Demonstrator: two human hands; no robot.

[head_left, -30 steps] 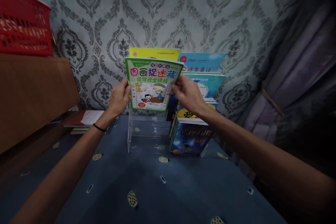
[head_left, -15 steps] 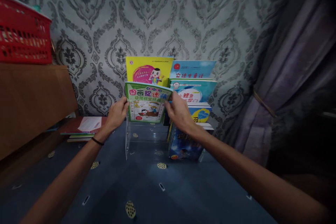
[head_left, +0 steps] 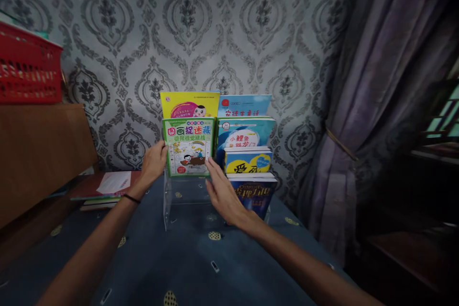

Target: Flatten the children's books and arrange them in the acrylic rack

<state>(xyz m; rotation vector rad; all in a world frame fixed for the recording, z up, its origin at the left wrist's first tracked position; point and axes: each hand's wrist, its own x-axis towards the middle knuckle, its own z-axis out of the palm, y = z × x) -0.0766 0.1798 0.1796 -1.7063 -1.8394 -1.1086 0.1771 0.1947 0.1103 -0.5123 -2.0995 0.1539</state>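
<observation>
A green children's book (head_left: 190, 148) with Chinese lettering stands upright in a clear book rack (head_left: 165, 205), in front of a yellow book (head_left: 186, 100). My left hand (head_left: 154, 162) is closed at the green book's left edge, its fingertips partly hidden there. With fingers stretched out, my right hand (head_left: 224, 196) is beside the lower right corner of the cover and grips nothing. To its right, several books rise in tiers: a pale blue one (head_left: 247, 105), a teal one (head_left: 247, 131), a yellow-and-blue one (head_left: 247, 162) and a dark blue one (head_left: 253, 196).
The rack stands on a dark blue patterned tablecloth (head_left: 186, 267) before a patterned wall. Flat books with a paper (head_left: 114, 182) on top lie at left, near a wooden cabinet (head_left: 43, 153) bearing a red basket (head_left: 28, 67). A purple curtain (head_left: 376, 81) hangs at right.
The green book has gone from tilted to upright, lower against the yellow book. My right hand has let go of its right edge and moved down, fingers straightened. The view has shifted slightly.
</observation>
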